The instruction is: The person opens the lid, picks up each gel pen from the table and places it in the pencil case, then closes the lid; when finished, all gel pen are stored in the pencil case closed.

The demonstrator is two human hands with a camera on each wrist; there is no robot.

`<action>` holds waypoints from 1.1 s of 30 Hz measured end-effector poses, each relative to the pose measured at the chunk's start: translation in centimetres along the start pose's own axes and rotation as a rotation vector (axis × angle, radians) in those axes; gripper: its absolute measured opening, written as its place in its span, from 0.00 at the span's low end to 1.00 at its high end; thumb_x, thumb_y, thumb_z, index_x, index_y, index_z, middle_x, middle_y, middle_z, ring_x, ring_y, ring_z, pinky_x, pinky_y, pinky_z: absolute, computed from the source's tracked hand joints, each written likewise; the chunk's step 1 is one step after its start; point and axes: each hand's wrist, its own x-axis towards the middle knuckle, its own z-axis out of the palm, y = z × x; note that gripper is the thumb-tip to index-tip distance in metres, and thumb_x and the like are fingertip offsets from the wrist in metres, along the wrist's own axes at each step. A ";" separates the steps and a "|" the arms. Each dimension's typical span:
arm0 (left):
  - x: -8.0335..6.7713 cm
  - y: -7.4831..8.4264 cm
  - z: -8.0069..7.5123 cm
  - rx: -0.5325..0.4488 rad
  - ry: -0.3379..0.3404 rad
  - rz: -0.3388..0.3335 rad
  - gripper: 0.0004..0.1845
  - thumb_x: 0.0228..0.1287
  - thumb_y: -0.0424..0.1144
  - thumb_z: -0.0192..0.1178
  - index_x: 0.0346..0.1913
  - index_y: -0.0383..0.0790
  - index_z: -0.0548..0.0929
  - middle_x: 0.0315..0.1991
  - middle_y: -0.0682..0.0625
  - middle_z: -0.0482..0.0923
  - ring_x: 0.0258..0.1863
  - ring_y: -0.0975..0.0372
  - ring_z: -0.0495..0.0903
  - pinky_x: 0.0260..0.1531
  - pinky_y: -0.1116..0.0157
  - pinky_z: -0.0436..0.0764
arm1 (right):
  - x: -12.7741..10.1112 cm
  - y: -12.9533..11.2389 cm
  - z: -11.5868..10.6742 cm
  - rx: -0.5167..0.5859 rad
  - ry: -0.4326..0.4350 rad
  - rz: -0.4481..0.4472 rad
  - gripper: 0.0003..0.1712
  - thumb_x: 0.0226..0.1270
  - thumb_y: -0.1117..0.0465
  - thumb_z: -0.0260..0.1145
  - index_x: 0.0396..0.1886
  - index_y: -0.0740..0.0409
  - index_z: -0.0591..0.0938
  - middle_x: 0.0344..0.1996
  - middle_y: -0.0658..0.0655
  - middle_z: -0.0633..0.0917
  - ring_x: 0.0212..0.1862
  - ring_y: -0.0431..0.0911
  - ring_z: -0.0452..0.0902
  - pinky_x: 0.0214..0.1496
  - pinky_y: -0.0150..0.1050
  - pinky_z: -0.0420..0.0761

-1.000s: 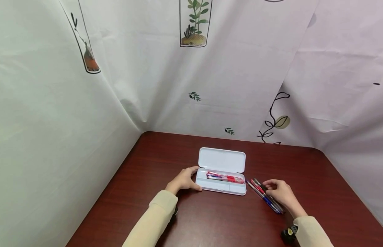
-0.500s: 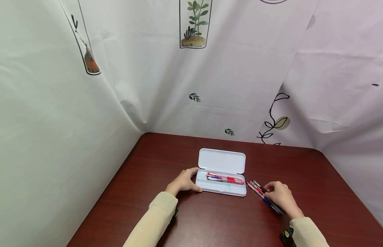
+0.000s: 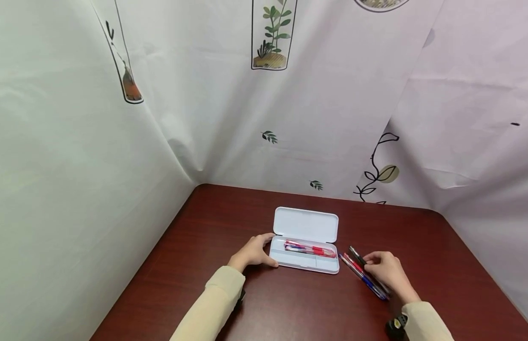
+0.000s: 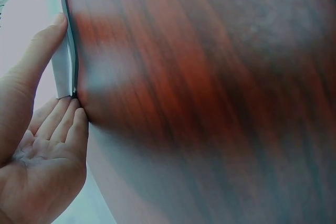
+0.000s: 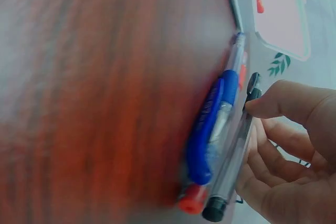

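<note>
Clear plastic barrels with dark ends suggested the black pen (image 5: 233, 153) was light, stiff and smooth enough to roll or slide, though unlikely to break. It lay beside the blue pen (image 5: 206, 124) and the red pen (image 3: 353, 262), just right of the pencil case (image 3: 294, 257). The right hand (image 3: 387, 271) pinched it near its clip end, thumb against the fingers with only the barrel's thickness between; whether its other end was off the table I could not fairly tell. Mid-barrel seemed the better-balanced place to hold it.

Across the case's left end, the left hand (image 3: 254, 251) was spread to its width, thumb at the front edge and fingers toward the back. The case looked thin-walled, rigid and light, best steadied by those edges. Its lid (image 3: 305, 224) was tipped back, and more pens (image 3: 323, 252) lay in the rear compartment.

Dark red wood grain marked the glossy table (image 3: 315, 308), probably rather slick; pale creased cloth (image 3: 229, 94) with printed plants hung around it.
</note>
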 end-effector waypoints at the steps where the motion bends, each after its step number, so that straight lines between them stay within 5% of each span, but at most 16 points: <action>1: 0.0 0.0 0.0 -0.002 0.002 0.001 0.48 0.37 0.36 0.82 0.66 0.29 0.70 0.63 0.37 0.74 0.63 0.49 0.74 0.64 0.54 0.73 | 0.0 -0.1 -0.1 0.010 0.005 -0.005 0.10 0.55 0.66 0.70 0.37 0.64 0.86 0.30 0.54 0.87 0.30 0.41 0.77 0.31 0.36 0.77; 12: -0.1 0.0 0.0 0.014 0.003 -0.005 0.48 0.37 0.37 0.82 0.66 0.30 0.71 0.63 0.37 0.75 0.63 0.50 0.75 0.63 0.53 0.73 | 0.9 -2.2 -0.2 0.028 0.028 -0.075 0.10 0.57 0.65 0.69 0.40 0.62 0.86 0.33 0.55 0.87 0.35 0.44 0.81 0.37 0.39 0.80; 33: 0.0 0.0 0.0 0.017 0.003 0.001 0.47 0.37 0.37 0.82 0.65 0.32 0.72 0.63 0.38 0.75 0.63 0.51 0.75 0.64 0.54 0.73 | 2.5 -5.8 2.1 0.132 0.026 -0.127 0.10 0.52 0.69 0.69 0.36 0.62 0.86 0.28 0.53 0.85 0.32 0.42 0.78 0.33 0.30 0.78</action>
